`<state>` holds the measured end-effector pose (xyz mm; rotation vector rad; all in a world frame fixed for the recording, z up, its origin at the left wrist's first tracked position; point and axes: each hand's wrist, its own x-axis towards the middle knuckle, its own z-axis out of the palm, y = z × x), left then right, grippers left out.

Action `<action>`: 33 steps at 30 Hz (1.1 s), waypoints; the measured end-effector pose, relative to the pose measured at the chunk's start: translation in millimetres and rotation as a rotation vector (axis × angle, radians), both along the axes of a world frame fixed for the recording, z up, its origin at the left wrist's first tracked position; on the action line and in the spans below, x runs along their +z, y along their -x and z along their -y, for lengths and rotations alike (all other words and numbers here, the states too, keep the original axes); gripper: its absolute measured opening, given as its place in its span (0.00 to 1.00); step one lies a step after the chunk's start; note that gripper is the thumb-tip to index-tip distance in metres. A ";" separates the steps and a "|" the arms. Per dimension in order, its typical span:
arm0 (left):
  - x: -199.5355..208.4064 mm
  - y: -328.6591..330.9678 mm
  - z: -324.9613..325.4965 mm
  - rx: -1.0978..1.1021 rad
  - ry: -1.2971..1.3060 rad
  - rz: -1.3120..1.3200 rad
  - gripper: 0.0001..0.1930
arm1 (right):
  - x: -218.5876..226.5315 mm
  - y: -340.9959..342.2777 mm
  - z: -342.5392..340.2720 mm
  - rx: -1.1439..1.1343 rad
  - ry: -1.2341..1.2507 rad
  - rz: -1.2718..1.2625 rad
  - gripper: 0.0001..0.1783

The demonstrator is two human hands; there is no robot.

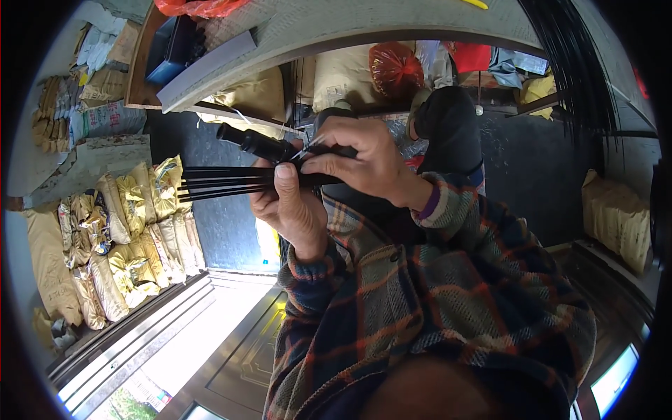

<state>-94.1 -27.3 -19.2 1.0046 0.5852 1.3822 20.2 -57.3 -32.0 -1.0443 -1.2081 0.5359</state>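
My left hand [292, 213] is closed around several thin, straight black rods [222, 183], whose free ends fan out to the left. Its thumb presses up against the top of the bundle. Just beyond the rods, a stepped black tube [260, 144] with a wider end points to the upper left, its inner end close to my fingers. My right hand [367, 157] meets the left one there, thumb and fingers pinched together. A thin, pale, shiny piece [302, 150] shows at its fingertips, too small to name. Fingers hide where the parts meet.
A grey worktable [392, 31] curves across the far side, with a blue bin [171, 49] and a flat grey strip [208, 70] on its left. Long black strands [570, 63] hang over its right end. Packed sacks [129, 241] stand at left; a red bag [396, 72] sits underneath.
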 end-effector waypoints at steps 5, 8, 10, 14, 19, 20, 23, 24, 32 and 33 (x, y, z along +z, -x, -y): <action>-1.7 -7.2 3.9 0.068 -0.045 -0.020 0.21 | -3.1 -4.2 -2.9 0.199 0.143 -0.257 0.08; 2.5 -15.9 7.8 0.085 -0.064 -0.062 0.22 | -2.4 -9.9 -1.2 0.245 0.156 -0.324 0.08; -1.3 -13.1 8.4 0.078 -0.107 -0.106 0.23 | -5.1 -2.1 -4.0 0.264 0.142 -0.323 0.08; 1.1 -16.8 10.9 0.117 -0.035 -0.238 0.24 | -2.1 9.4 1.9 0.170 0.125 -0.432 0.11; -3.2 -2.0 -3.3 -0.087 0.065 -0.060 0.24 | -8.7 2.9 -0.7 0.188 0.133 -0.387 0.10; -3.6 0.5 -4.9 -0.090 0.067 -0.062 0.24 | -12.0 0.1 0.0 0.259 0.063 -0.401 0.09; -5.1 3.6 -6.7 -0.183 0.167 0.018 0.23 | -16.1 -0.8 1.7 0.233 -0.051 -0.296 0.09; -6.2 3.7 -6.6 -0.183 0.169 0.016 0.23 | -16.9 -0.3 1.8 0.140 -0.096 -0.176 0.09; -6.8 -3.1 -2.4 -0.060 0.094 -0.020 0.21 | -12.9 7.0 1.1 0.018 -0.001 -0.091 0.10; -7.1 -4.1 -2.2 -0.064 0.095 -0.020 0.21 | -13.5 5.7 0.7 0.026 -0.020 -0.097 0.10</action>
